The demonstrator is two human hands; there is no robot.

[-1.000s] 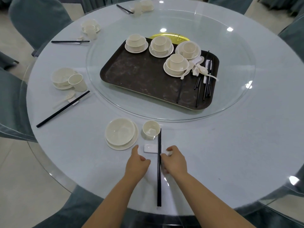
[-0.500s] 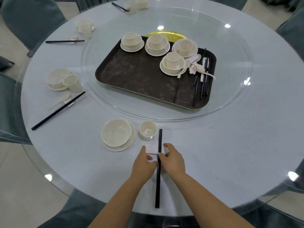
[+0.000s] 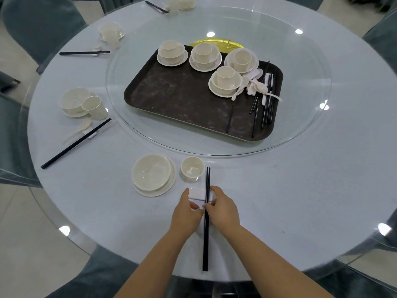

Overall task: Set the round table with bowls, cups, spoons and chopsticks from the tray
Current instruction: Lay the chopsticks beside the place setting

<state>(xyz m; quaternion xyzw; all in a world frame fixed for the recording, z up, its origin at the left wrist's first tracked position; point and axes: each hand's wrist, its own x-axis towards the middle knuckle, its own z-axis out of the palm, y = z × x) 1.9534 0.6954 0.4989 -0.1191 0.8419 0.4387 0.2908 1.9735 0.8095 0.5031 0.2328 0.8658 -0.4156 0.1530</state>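
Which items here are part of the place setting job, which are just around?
In the job: tray, its bowl-and-cup stacks, spoons, spare chopsticks, near chopsticks, rest, bowl, cup.
Just around: gold plate, chairs.

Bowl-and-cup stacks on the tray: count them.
4, all on the far part of the tray: back left, back middle, back right, and one nearer. None looks hidden.

No readable text

Nothing legible is showing on the tray (image 3: 171, 97), the bowls, the cups or the round table (image 3: 300, 179).
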